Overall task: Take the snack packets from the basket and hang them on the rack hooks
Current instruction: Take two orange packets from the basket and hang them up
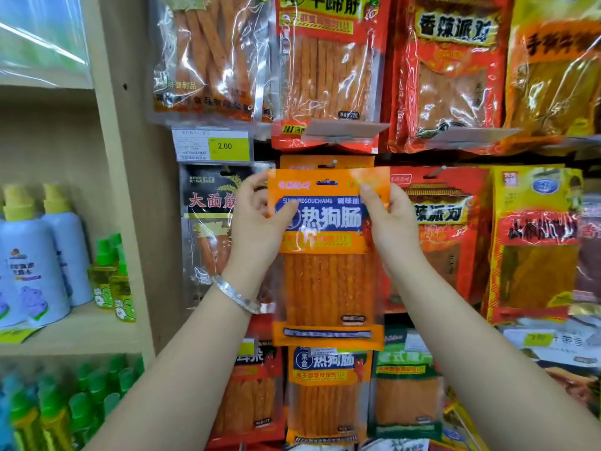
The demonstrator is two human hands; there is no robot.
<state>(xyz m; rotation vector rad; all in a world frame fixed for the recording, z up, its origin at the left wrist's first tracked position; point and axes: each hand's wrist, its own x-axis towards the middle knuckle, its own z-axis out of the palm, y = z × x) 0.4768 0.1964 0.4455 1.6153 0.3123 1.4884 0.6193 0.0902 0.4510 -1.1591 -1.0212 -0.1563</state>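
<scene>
The left hand [260,222] pinches the upper left edge of a snack packet [325,281], thumb on the front and fingers behind. The right hand [390,222] pinches the upper right corner in the same way. The packet is held upright in front of the rack, at the middle row. It has orange bands at top and bottom, a blue label with white characters, and a clear window showing long orange-red sticks. A small dark slot sits in its top band, just below a metal hook [333,163].

A matching packet [325,160] already hangs on that hook, right behind the held one, and another of the same kind [328,388] hangs in the row below. A clear tag holder [341,133] from the upper row juts out just above the hook. A black packet [208,222] hangs to the left and a red packet [445,229] to the right. A yellow price tag [224,146] reads 2.00. A silver bracelet [237,294] circles the left wrist. Spray bottles [32,255] stand on the wooden shelf [81,333] at far left.
</scene>
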